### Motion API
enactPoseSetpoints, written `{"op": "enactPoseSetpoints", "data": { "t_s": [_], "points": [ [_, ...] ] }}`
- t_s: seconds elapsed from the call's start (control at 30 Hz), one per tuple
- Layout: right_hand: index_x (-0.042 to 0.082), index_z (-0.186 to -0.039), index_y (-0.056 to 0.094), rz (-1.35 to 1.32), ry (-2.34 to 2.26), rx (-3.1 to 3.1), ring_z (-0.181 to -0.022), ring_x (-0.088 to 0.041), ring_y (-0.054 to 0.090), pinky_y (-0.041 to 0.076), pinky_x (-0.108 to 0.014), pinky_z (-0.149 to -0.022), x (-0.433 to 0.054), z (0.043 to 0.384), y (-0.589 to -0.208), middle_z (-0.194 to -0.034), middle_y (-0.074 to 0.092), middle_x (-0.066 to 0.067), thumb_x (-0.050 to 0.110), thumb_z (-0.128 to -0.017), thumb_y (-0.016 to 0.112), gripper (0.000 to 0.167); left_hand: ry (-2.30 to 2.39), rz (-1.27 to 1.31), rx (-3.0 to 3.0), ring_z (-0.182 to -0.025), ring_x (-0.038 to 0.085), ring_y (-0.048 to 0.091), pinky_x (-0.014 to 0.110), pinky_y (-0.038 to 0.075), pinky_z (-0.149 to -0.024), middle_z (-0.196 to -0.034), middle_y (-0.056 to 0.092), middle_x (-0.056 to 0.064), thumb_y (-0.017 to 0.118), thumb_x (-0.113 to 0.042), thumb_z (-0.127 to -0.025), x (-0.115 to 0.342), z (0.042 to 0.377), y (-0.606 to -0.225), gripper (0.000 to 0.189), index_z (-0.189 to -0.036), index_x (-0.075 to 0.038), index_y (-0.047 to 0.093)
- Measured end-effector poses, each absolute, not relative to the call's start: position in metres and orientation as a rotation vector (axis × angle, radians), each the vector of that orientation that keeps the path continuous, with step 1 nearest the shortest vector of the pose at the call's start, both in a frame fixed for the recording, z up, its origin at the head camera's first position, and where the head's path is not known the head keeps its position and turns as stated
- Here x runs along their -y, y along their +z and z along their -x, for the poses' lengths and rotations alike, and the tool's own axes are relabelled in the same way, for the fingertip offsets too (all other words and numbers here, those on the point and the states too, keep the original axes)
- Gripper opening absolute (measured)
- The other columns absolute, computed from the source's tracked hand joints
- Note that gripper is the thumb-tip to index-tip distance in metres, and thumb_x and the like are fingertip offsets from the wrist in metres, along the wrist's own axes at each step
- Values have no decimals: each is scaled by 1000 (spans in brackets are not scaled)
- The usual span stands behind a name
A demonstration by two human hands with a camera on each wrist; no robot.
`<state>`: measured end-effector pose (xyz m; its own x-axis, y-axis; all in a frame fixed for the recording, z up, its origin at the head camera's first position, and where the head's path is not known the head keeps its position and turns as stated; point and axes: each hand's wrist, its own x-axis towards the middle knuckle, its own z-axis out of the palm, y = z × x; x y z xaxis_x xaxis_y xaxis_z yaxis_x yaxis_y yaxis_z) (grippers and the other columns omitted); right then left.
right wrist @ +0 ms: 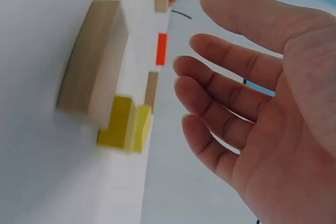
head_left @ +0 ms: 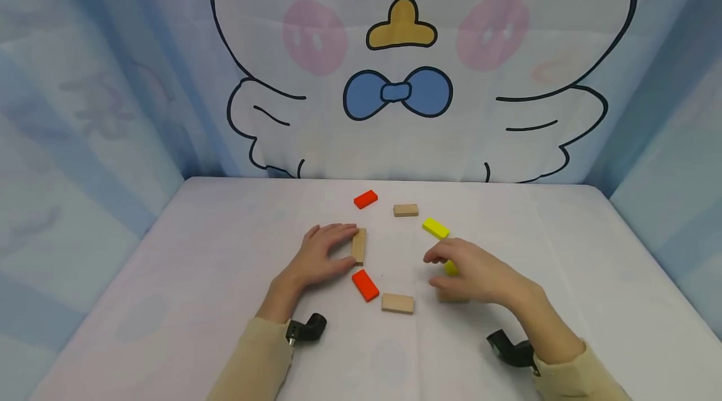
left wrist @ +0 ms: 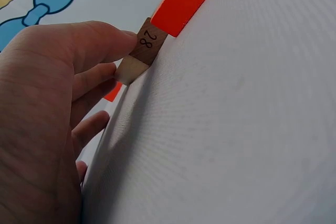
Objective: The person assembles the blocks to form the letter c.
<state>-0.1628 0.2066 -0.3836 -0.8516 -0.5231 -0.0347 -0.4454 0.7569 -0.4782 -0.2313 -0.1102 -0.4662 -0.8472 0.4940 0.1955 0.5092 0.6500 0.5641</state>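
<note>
Nearest, two beige sleeves [head_left: 251, 360] reach in over the white counter [head_left: 479, 382], a small black wrist camera [head_left: 307, 328] strapped beside the left cuff and another black camera [head_left: 510, 348] beside the right. Just beyond lies a plain wooden block [head_left: 397, 304], set crosswise, with a second wooden block [head_left: 454, 297] to its right, partly covered by the right hand [head_left: 479, 272]. That hand's grip is released: the fingers bend loosely above the counter and hold nothing, and the right wrist view shows them apart from the blocks. A red block [head_left: 365, 286] slants to the left of the first wooden block, near the thumb of the left hand [head_left: 321, 255]. The left grip is grasping a third wooden block [head_left: 358, 247], thumb at its near end and a fingertip at its far end; the left wrist view shows "28" on it. Opposite, a yellow block [head_left: 451, 268] sits half hidden behind the right fingers, and a second yellow block [head_left: 436, 229] lies tilted just past them. Farther still are a fourth wooden block [head_left: 406, 210] and, to its left, a second red block [head_left: 365, 199]. Behind the counter hangs a pale cloth [head_left: 395, 144] printed with a cartoon bird wearing a blue bow tie [head_left: 397, 93].
</note>
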Motion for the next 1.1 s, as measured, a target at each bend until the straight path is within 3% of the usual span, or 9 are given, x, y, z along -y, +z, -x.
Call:
{"op": "enactPoseSetpoints", "data": {
  "t_s": [0.17,0.4,0.67,1.1],
  "points": [
    [10,-111,71,783,-624,-2764,-101,-20,56,50,-44,-90,-218,161,-388,-109,63,4,20,-87,78,27,-980,853,2853,-142,28,38,58,10,-118,-149,52,4,66,-36,-90,112,230,-466,61,-146,-15,56],
    [17,-104,70,996,-475,-2792,-103,-21,52,48,-44,-86,-226,157,-397,-106,61,10,16,-80,85,28,-972,851,2877,-143,27,36,57,8,-119,-151,50,3,65,-36,-91,112,231,-466,62,-148,-15,54],
    [21,-98,72,1090,-520,-2818,-96,-14,51,41,-39,-78,-225,158,-408,-95,60,18,13,-80,85,25,-979,861,2866,-142,28,37,57,9,-119,-150,51,4,65,-36,-91,113,232,-466,62,-147,-15,54],
    [19,-101,74,1084,-528,-2776,-104,-16,52,42,-44,-88,-210,158,-411,-102,62,14,10,-83,82,23,-969,872,2860,-142,29,38,58,10,-119,-150,51,5,66,-35,-91,111,232,-465,61,-147,-14,55]
  ]
}}
